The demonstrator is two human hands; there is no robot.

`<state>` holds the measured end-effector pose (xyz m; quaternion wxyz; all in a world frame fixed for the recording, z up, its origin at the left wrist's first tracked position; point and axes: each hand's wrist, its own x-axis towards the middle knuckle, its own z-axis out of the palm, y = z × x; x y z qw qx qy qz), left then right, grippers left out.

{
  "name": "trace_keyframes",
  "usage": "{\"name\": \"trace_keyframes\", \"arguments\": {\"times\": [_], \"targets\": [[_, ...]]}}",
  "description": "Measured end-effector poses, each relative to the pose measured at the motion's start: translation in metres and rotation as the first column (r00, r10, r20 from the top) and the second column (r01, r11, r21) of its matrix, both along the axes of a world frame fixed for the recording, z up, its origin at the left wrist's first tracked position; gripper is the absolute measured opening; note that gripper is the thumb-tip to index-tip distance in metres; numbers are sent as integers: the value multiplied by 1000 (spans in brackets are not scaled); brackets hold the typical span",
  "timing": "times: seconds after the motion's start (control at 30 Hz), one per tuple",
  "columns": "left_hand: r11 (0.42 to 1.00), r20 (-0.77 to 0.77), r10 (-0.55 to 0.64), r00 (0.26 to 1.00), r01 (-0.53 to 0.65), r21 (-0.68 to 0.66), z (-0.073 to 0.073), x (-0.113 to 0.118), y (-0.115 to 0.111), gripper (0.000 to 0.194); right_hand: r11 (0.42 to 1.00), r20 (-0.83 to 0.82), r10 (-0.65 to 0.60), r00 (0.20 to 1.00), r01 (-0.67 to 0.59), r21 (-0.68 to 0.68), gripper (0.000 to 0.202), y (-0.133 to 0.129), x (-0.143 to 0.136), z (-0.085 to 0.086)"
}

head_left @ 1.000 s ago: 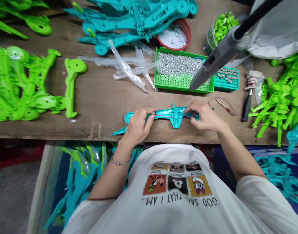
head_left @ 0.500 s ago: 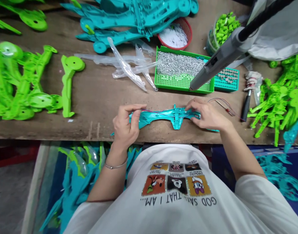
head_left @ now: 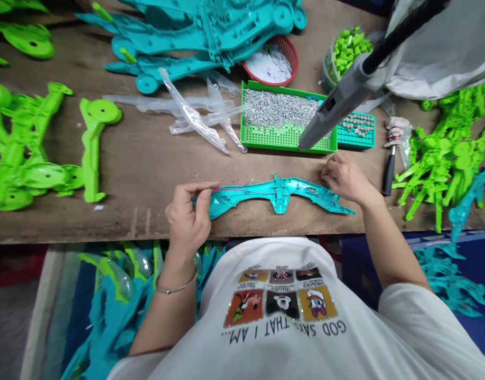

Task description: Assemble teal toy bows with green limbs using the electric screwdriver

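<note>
A long teal plastic part (head_left: 280, 195) lies lengthwise near the table's front edge, inner side up. A thin reddish wire (head_left: 242, 188) runs along it. My left hand (head_left: 190, 214) closes thumb and forefinger on the part's left end, where the wire reaches the fingertips. By the upper edge of the right end is my right hand (head_left: 345, 178), fingers curled together; whatever is between its fingertips is too small to make out.
Behind the part sit a green tray (head_left: 288, 141) of small metal pieces and a teal tray (head_left: 357, 138). A grey tool (head_left: 337, 105) hangs over them. Clear strips (head_left: 195, 113) lie left, a black-handled hammer (head_left: 389, 171) right. Green parts (head_left: 444, 158) are piled at both sides.
My right hand has come off the teal part's right half and moved up and outward, uncovering that end. The view has shifted slightly; my left hand stays at the left end.
</note>
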<state>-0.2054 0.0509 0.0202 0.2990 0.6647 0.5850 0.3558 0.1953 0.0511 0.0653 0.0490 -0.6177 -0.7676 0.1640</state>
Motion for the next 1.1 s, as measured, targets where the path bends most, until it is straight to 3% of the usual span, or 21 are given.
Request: {"name": "trace_keyframes", "arguments": {"times": [0.17,0.27,0.43,0.67,0.83,0.97,1.1], "targets": [[1000,43,7,999,-7,-8,2,1,3,20,988,-306,-81,949,116,100,18,-8,-33,11],[998,198,68,978,-62,-33,-3,1,4,24,985,-411,-92,907,144,98,19,-15,-56,-1],[985,504,173,846,-137,-108,-7,-5,11,26,979,-487,-98,868,171,108,19,-26,-74,-31],[955,467,272,841,-295,-25,7,-37,15,19,985,-417,12,909,61,160,43,-32,-69,-45],[920,475,377,795,-382,-91,-6,-58,14,15,982,-359,87,929,-18,191,41,-32,-65,-45],[882,516,453,727,-449,-142,-16,-53,16,28,982,-320,93,943,-34,185,39,-36,-54,-43],[907,630,411,659,-366,-208,-15,-32,18,37,977,-307,92,947,-27,211,38,-43,-25,-43]]}}
